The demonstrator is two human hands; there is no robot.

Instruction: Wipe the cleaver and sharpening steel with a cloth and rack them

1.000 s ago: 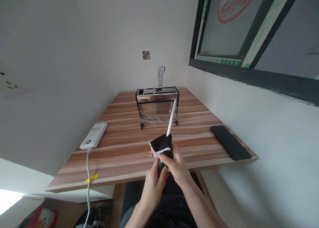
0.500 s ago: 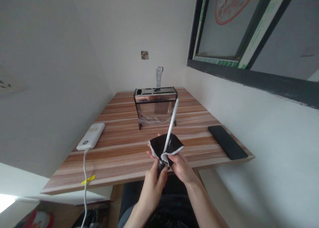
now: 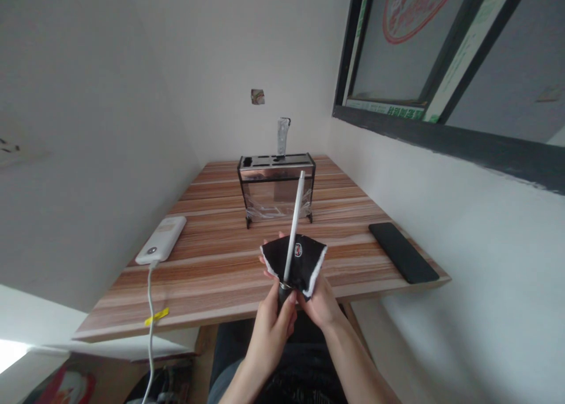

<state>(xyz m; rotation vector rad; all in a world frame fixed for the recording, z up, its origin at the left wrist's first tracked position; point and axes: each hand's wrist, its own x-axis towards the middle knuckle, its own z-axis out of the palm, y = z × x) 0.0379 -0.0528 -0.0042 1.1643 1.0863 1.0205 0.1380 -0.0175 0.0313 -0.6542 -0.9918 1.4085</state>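
My left hand [image 3: 271, 317] is closed around the black handle of a sharpening steel [image 3: 295, 230], whose pale round rod points up and away from me. My right hand [image 3: 325, 305] grips a black cloth [image 3: 311, 261] with a white edge and a small emblem. The cloth is spread behind the lower rod, with fingers showing past its left edge. Beyond my hands stands a knife block [image 3: 277, 173] with a slotted top and clear front. One plastic-wrapped handle [image 3: 282, 136] sticks up from it.
On the left of the wood-grain table [image 3: 212, 245] lies a white power bank [image 3: 162, 239] with a white cable [image 3: 150, 310] hanging over the front edge. A black phone [image 3: 402, 252] lies at the right. Walls border both sides, with a dark-framed window [image 3: 410, 56] at upper right.
The cloth has opened out from a fold wrapped over the rod's base and now lies flat behind it, its emblem showing. The rod's tip has swung slightly left.
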